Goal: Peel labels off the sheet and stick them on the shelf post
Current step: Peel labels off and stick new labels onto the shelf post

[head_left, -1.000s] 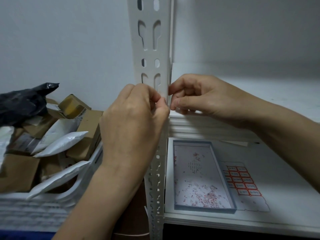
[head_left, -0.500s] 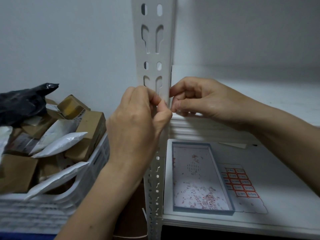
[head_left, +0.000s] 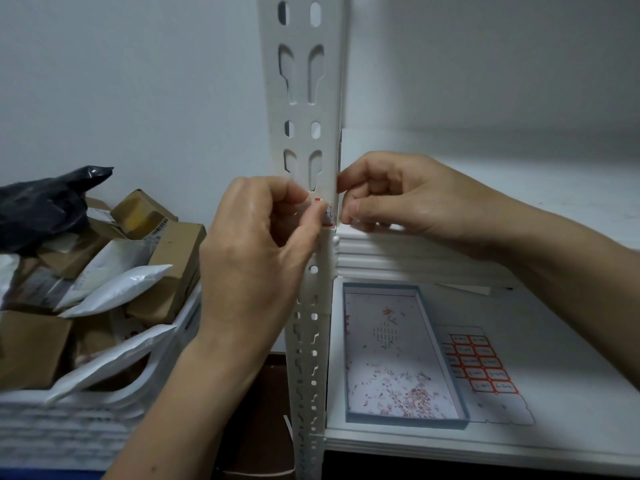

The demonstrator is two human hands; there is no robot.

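Note:
A white slotted shelf post (head_left: 304,98) stands upright in the middle. A small red-bordered label (head_left: 328,213) lies against the post just above the shelf beam, partly covered by fingers. My left hand (head_left: 256,251) presses its thumb and forefinger on the label's left side. My right hand (head_left: 398,195) is curled at the post's right edge, fingertips touching the label's right end. The label sheet (head_left: 485,372), with several red-bordered labels left on it, lies flat on the lower shelf at the right.
A shallow grey-rimmed box (head_left: 460,422) holding red paper scraps lies on the white shelf (head_left: 554,393) beside the sheet. Left of the post a white crate (head_left: 62,431) is piled with cardboard boxes, white mailers and a black bag (head_left: 45,202).
My left thumb has slid off to the left, baring part of the red-bordered label on the post. Both hands stay at the same spot on the post.

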